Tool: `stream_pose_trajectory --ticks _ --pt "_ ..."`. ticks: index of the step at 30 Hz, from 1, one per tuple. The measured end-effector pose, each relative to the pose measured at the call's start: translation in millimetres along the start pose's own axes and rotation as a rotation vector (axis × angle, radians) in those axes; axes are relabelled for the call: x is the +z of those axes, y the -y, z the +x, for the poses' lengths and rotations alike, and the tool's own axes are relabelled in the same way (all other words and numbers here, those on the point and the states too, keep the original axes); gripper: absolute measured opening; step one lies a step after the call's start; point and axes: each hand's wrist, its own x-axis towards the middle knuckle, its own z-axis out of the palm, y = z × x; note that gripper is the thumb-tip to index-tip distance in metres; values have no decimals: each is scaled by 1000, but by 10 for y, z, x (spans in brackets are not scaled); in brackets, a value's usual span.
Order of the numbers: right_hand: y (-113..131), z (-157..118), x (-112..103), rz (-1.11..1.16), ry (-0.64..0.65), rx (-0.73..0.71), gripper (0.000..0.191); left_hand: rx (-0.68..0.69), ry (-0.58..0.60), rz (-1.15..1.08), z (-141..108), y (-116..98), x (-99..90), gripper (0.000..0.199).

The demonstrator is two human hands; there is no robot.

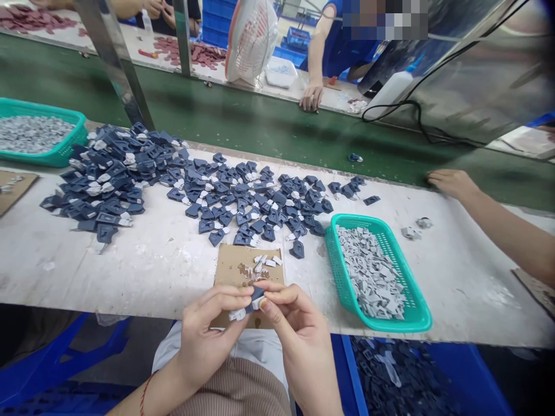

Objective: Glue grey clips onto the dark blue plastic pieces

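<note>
Pinched dark blue part [257, 292] between left fingers [229, 293] and right fingers [285, 296], above near cardboard [226, 260]. Appeared light and stiff; called for edge gripping.

Right of cardboard [226, 266] — there's a basket [420, 319] (parts [370, 277] inside).

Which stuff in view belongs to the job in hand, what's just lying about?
Likely the job:
dark blue part between left hand and right hand
loose dark blue pile
white pieces
cardboard

Likely just about:
fan
white bottle
reddish parts
</note>
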Motion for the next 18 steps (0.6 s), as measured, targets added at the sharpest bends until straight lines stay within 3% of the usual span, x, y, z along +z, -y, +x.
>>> stream_pose_trajectory --ticks 11,18 --pt "-11 -30 36 51 -67 2 15 -107 -23 -99 -38 -36 35 26" --pt "28 -43 52 -85 -62 -66 16 -444 14 -429 -42 -153 97 45"
